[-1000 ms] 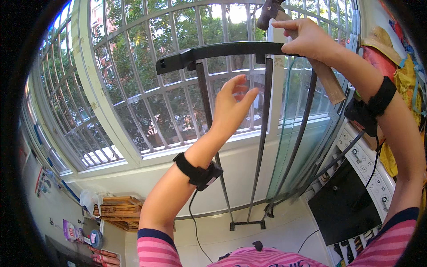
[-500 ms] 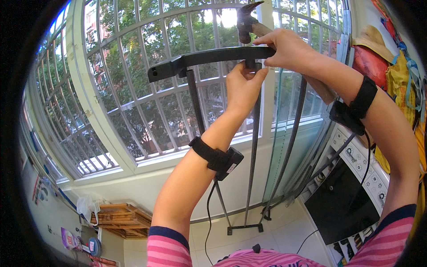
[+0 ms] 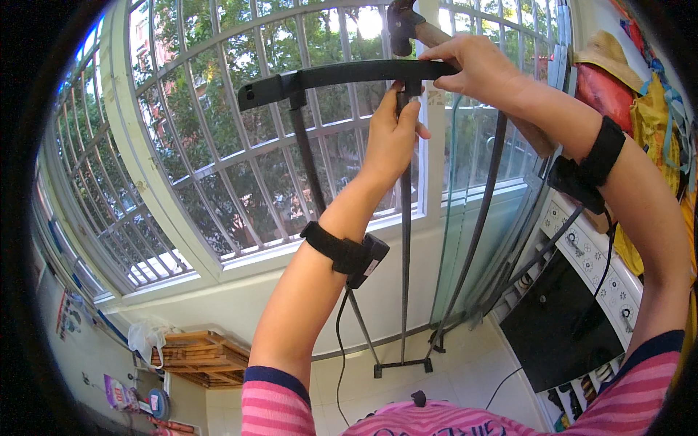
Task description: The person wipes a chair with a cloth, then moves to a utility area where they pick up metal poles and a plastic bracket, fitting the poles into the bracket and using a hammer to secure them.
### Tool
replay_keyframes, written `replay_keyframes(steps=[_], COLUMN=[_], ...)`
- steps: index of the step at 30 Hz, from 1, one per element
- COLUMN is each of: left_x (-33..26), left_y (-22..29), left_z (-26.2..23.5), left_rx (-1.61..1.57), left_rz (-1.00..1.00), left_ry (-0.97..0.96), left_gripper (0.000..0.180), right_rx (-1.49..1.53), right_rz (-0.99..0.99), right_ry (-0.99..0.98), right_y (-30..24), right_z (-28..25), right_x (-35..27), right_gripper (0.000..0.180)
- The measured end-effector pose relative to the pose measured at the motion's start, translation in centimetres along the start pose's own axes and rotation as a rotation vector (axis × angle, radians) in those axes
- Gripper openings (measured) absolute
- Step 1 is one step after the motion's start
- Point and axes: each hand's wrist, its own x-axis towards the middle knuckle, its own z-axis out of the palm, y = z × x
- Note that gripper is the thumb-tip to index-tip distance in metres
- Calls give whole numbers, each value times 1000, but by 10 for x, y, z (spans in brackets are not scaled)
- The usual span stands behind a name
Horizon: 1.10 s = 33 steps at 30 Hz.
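Head view: left hand [image 3: 392, 134] pinches the upright rod [image 3: 405, 240] under the black top bar [image 3: 342, 75], which the right hand [image 3: 476, 69] clasps. Likely seating the rod; next needs steady alignment.

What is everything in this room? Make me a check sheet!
Surface: pale tiled floor far below.
Job's things: black metal rack with a top bar and thin rods; a hammer above the bar.
Clutter: wooden crate, white bag, hat and hanging bags on the right.
Hands: left hand wraps the middle rod; right hand rests on the top bar by the hammer handle.
Cables: black wire from the left wrist band.
Surroundings: barred window with trees outside; white appliance on the right.
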Motion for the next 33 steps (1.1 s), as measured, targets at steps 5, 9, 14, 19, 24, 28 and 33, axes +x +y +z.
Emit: replay_keyframes(steps=[5,9,14,19,24,28,33], left_x=[3,7,12,16,18,19,21], left_y=[3,1,1,-1,-8,-6,-9], left_z=[1,-2,0,7,9,12,16], left_rx=[-120,-165,-174,-168,-195,-196,-243], left_rz=[-79,-75,-134,-138,-125,-136,-119], left_ry=[-103,-134,-214,-225,-229,-244,-224], left_gripper=[37,38,36,31,29,30,27], right_rx=[5,11,-10,-33,66,78,172], right_rz=[42,11,17,16,40,37,36], right_ry=[-5,35,49,70,59,53,25], right_y=[11,17,20,18,18,19,20], right_z=[2,3,3,2,1,2,3], right_x=[-3,-5,-10,-12,-13,-12,-11], right_gripper=[34,34,31,31,31,31,31])
